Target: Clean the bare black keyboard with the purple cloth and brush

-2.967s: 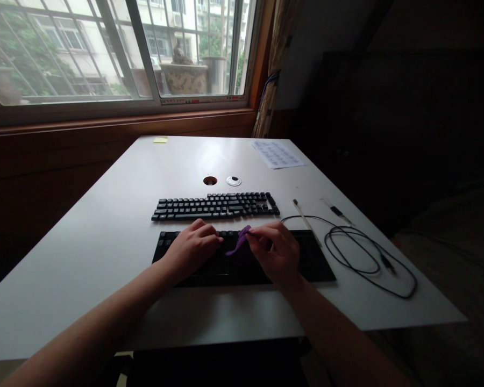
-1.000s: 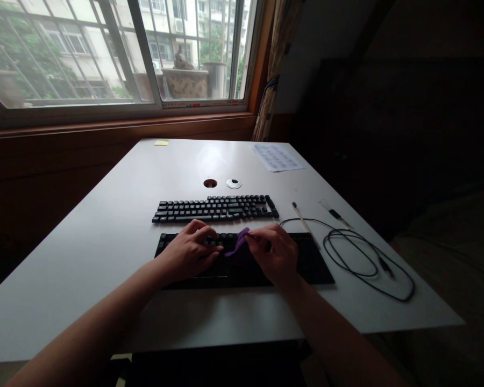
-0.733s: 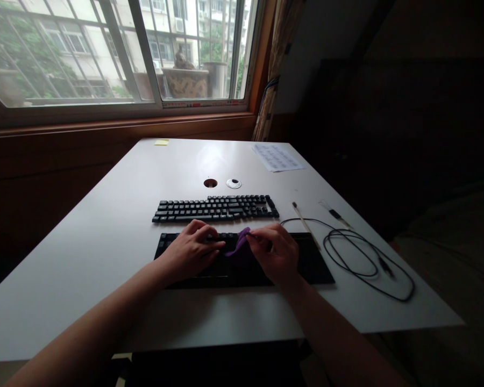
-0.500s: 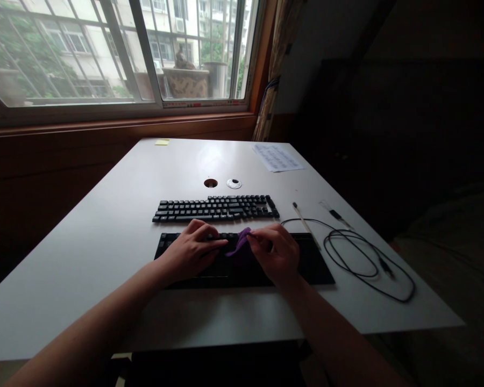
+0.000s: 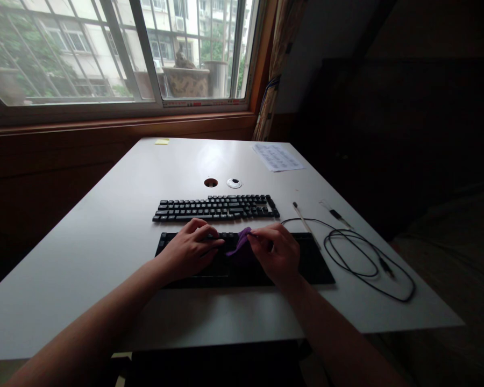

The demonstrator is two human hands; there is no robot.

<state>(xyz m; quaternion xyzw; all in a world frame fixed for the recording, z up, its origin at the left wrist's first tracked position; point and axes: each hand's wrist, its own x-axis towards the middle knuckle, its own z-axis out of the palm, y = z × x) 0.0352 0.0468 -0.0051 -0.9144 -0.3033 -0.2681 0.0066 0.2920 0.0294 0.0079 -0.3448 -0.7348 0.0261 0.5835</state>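
A black keyboard point(image 5: 250, 277) lies near the front of the white table, with a few keycaps along its back row; much of it is dark or covered by my hands. Over its left half rests my left hand point(image 5: 193, 247), fingers stretched toward the back row with no object visible in them. My right hand point(image 5: 276, 252) pinches a purple cloth point(image 5: 239, 244) between thumb and fingertips, just above the keyboard's middle. Part of the cloth hangs down onto the keyboard. Behind the keyboard, loose black keycaps point(image 5: 193, 209) are laid out in keyboard-like rows.
To the right lie a coiled black cable point(image 5: 349, 232), a thin brush point(image 5: 302, 216) and a small wire tool with a black handle point(image 5: 337, 215). Farther back are printed papers point(image 5: 280, 157), a cable hole point(image 5: 211, 183), its white cover point(image 5: 234, 184) and a yellow sticky note point(image 5: 162, 142).
My left hand's fingertips have drawn back slightly to the left, away from the cloth. My right hand and the cloth look almost the same.
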